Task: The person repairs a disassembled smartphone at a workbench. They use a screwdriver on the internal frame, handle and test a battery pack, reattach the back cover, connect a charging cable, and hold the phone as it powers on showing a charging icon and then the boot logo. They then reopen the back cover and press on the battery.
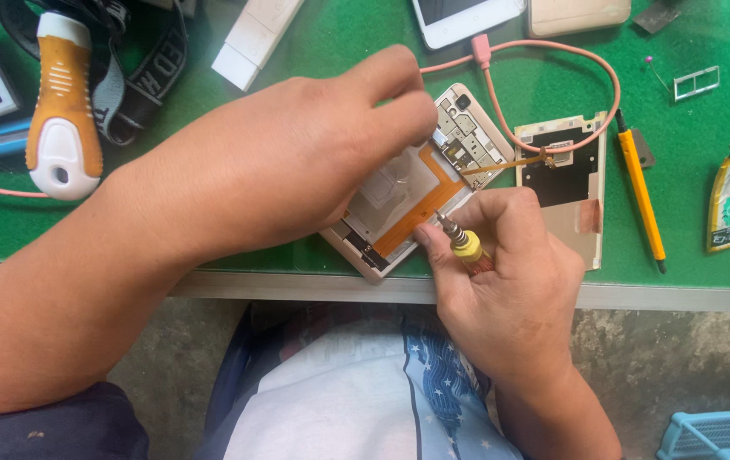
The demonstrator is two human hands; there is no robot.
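Green work mat (339, 38) covers the bench, concrete floor below. Mid-frame sits an opened phone (433, 183), back off, with an orange flex strip showing. The left hand (297, 162) lies over it, fingertips pinched at its top end. The right hand (510, 281) grips a small yellow-collared screwdriver (459, 240), tip down on the phone's lower right part. The removed back cover (565, 192) lies just right, with a yellow pen tool (642, 200) beyond.
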